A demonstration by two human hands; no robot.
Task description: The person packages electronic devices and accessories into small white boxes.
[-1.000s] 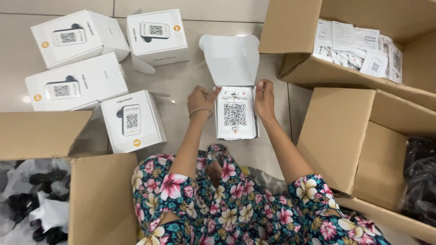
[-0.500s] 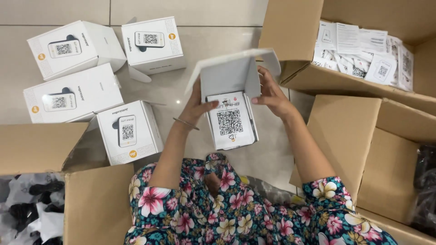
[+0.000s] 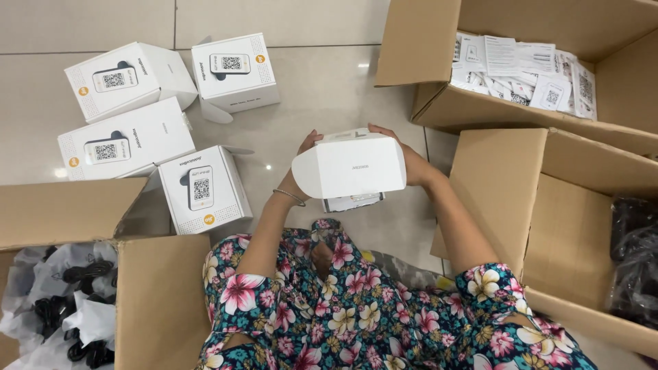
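A: What are the hands on?

B: A small white cardboard carton with a rounded lid flap [image 3: 349, 166], held just above the pale tiled floor [image 3: 322, 82], in front of the knees. The flap is folded over the top, hiding most of what is inside; only a strip of the contents shows under its lower edge.

A: And the grip of each hand?

B: The left hand [image 3: 303, 152] is pressed against the carton's left side, fingers curled onto the top edge, a thin bangle on the wrist. The right hand [image 3: 406, 159] clasps the right side, fingers laid over the top rear edge. Both are closed on the carton (the palms are mostly hidden behind it).

A: What lies around?

B: To the left on the floor, four closed white cartons printed with a device picture: one at the far left [image 3: 127, 79], one beside it further right [image 3: 234, 72], one below [image 3: 127, 140], and one nearest the left arm [image 3: 202, 188]. They stand close together, well apart from the held carton.

A: The big boxes?

B: A brown corrugated box at upper right [image 3: 439, 109] holds white printed leaflets [image 3: 524, 72]. Another brown box at right [image 3: 507, 178] holds something in dark plastic [image 3: 634, 253]. A third at lower left [image 3: 161, 294] holds black cables in clear bags [image 3: 65, 301]. The person's lap is covered in flowered cloth [image 3: 356, 308].
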